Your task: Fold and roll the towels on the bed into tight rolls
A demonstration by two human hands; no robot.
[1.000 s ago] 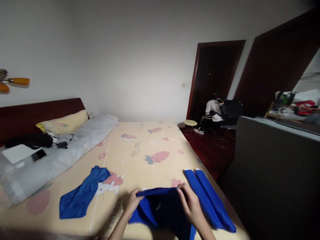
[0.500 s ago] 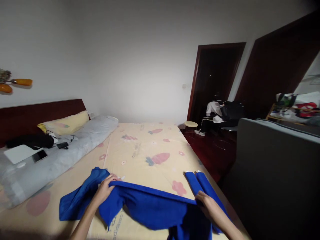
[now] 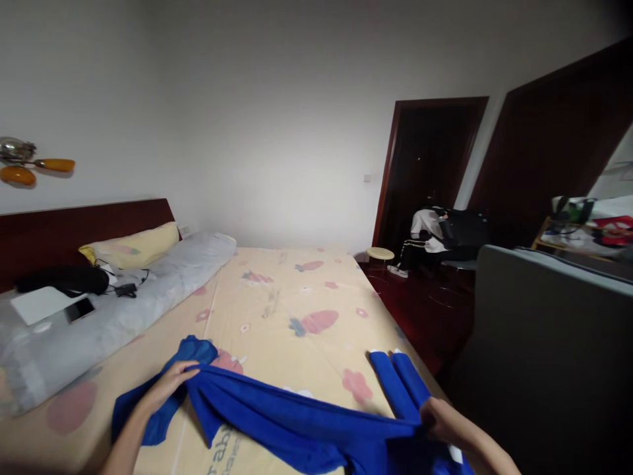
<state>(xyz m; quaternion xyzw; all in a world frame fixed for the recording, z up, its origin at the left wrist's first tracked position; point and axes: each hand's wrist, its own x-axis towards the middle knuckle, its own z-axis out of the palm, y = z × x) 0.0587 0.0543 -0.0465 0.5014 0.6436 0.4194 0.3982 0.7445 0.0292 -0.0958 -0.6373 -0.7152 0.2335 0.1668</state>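
Note:
A blue garment point(image 3: 291, 412), its exact kind unclear, is pulled taut above the near part of the bed. My left hand point(image 3: 178, 377) pinches one end of its upper edge. At the other end, my right hand point(image 3: 438, 419) is closed on the cloth. The lower folds hang down and run out of the bottom of the view. Behind my left wrist, a crumpled blue piece of cloth point(image 3: 195, 348) lies on the bed. Two long, narrow blue strips with white ends point(image 3: 395, 382) lie side by side just beyond my right hand.
The bed point(image 3: 277, 297) has a pale patterned sheet. A long grey bundle point(image 3: 163, 290) lies along the headboard, with a phone point(image 3: 80, 309) and a black cable on it. A dark grey panel point(image 3: 534, 343) stands at the right. Farther back, a person point(image 3: 425, 231) sits near a round stool point(image 3: 380, 254).
My left hand has moved left and my right hand right, so the garment is stretched wider between them. The view has tilted slightly upward.

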